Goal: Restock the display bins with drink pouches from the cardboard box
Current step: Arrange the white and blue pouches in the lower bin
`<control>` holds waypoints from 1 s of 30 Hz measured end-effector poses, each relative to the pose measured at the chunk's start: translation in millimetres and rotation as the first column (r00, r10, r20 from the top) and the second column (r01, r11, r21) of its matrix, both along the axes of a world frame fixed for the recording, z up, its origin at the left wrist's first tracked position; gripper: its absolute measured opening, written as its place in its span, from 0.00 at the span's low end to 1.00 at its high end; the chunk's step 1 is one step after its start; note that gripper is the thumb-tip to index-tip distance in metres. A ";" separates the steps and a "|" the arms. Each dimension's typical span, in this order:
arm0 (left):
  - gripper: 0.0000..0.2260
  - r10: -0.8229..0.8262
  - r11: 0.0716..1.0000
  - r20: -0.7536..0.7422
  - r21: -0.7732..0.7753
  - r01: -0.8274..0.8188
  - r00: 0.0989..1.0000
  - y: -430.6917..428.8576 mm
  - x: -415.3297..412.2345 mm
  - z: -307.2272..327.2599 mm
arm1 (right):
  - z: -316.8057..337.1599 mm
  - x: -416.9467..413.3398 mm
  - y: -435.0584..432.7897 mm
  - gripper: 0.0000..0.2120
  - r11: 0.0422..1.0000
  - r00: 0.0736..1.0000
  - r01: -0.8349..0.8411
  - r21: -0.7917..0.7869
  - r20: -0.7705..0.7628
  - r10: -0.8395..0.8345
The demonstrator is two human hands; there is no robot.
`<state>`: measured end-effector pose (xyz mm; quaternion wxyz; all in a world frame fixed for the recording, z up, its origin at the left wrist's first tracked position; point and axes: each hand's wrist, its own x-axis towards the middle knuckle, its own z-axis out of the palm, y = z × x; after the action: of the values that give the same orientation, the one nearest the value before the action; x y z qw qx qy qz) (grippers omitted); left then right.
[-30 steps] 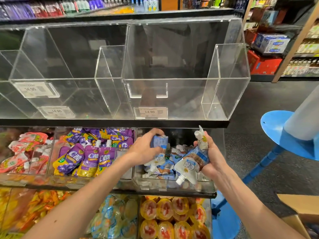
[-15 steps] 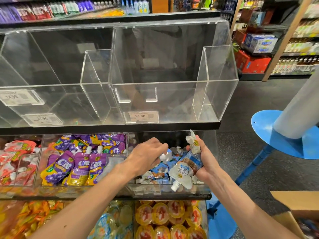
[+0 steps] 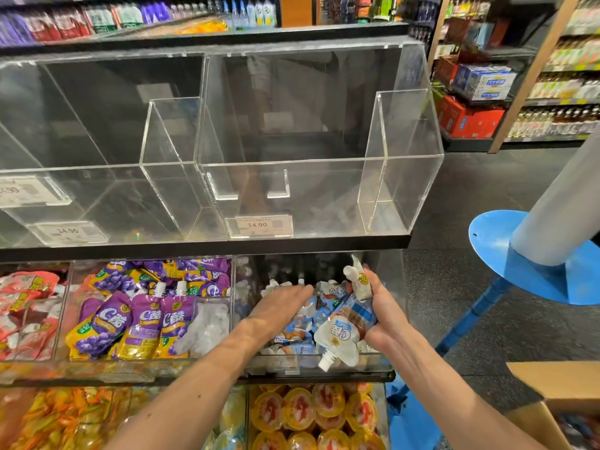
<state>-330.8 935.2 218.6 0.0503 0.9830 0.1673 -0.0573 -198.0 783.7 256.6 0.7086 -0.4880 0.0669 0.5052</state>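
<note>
Head view: our right hand (image 3: 386,319) grips pouches (image 3: 341,332); left hand (image 3: 279,308) lies flat over the part-filled bin (image 3: 292,368). Upper bins (image 3: 308,190) stand empty.

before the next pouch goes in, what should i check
1. Right hand grips the held pouches: ok.
2. Left hand free, fingers flat over the stock in the lower bin: ok.
3. Held pouches match the blue-white stock there: ok.
4. Lower bin has room at the back: ok.
5. Cardboard box has more pouches: cannot tell.
6. Upper bin stocked: not ok, holds nothing.
</note>
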 end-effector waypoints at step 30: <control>0.20 0.386 0.343 -0.050 -0.919 -0.194 0.921 -43.5 -9.2 66.7 | 29.2 -17.0 -1.2 0.17 0.993 0.998 -0.056 0.105 -0.007 0.057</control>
<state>-339.9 891.7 285.2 0.6017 0.7485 0.2755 -0.0419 -215.0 782.5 285.8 0.7183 -0.4493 0.0299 0.5303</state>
